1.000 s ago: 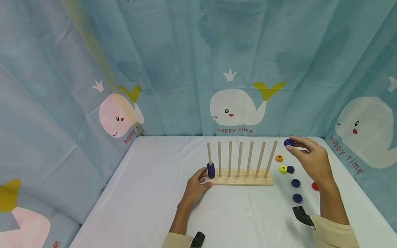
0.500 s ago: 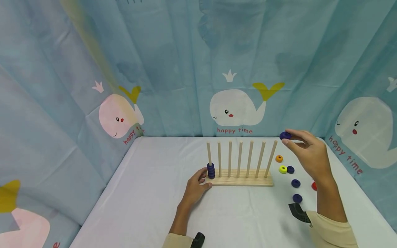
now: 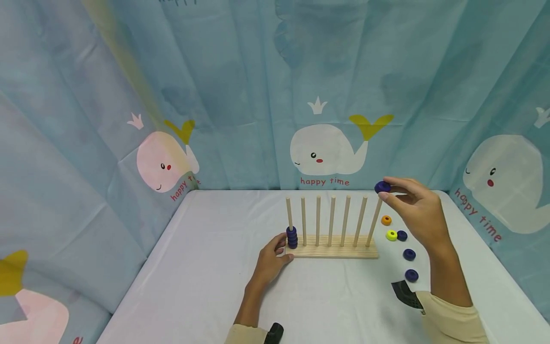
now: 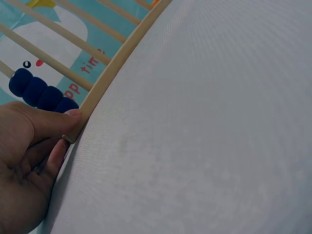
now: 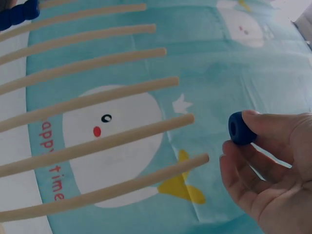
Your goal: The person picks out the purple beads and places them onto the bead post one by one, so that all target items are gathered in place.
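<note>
A wooden peg rack [image 3: 335,252] with a row of several upright pegs stands on the white table. Stacked on its leftmost peg are several dark blue beads [image 3: 291,237]. My left hand [image 3: 269,263] grips the rack's left end, its thumb on the front edge of the base, seen close up in the left wrist view. My right hand [image 3: 421,210] pinches one dark blue bead [image 5: 242,128] between thumb and fingertips. In the head view that bead overlaps the top of the rightmost peg [image 3: 375,222]; the right wrist view shows it apart from the peg tips, its hole facing them.
Right of the rack lie an orange bead [image 3: 386,220], a yellow bead [image 3: 391,235] and several loose dark blue beads [image 3: 409,254]. A blue whale-print curtain [image 3: 240,95] hangs behind and along both sides of the white table [image 3: 193,267].
My right hand has moved left and slightly up with the blue bead, from beyond the rack's right end to over the rightmost peg. The left hand stays in place; the red bead is now hidden.
</note>
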`<state>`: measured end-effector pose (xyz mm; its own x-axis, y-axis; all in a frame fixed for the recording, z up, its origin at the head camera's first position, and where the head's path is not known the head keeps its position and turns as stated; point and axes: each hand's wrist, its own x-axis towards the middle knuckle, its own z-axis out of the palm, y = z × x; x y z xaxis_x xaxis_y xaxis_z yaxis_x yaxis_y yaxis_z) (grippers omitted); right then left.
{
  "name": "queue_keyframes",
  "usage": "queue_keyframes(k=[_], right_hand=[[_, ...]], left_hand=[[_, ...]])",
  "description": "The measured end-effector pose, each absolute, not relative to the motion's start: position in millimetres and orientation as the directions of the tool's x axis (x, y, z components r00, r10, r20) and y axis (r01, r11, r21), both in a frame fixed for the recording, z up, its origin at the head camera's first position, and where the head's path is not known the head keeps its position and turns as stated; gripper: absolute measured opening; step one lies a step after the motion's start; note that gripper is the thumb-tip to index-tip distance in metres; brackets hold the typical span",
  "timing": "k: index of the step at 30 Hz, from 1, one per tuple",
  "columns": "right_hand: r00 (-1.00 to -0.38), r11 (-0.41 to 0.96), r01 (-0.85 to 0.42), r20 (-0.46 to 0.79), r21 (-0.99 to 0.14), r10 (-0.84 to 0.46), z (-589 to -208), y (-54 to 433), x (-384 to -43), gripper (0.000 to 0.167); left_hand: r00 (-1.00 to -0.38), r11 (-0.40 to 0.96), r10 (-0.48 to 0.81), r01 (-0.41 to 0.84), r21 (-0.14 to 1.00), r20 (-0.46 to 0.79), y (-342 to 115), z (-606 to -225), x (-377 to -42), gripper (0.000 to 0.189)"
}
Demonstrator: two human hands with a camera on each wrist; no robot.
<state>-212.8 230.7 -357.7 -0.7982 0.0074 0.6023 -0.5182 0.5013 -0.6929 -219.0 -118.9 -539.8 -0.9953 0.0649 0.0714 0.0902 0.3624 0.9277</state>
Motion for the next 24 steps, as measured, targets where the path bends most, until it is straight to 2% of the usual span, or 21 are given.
queue_keyframes(k=[17,24], right_hand=[[-0.797,0.454,-0.561,0.6,-0.692,-0.071,-348.4,205.3,-213.8,0.043],[-0.797,0.39,-0.585,0.593,-0.711,-0.115,-348.7,195.5,-216.4,0.04]], left_hand=[[-0.993,0.348,0.081,0.107,0.931,0.084,-120.6,-541.6,-219.3,0.067],[-0.994,0.349,0.08,0.103,0.932,0.08,-120.4,-542.2,-220.3,0.067]])
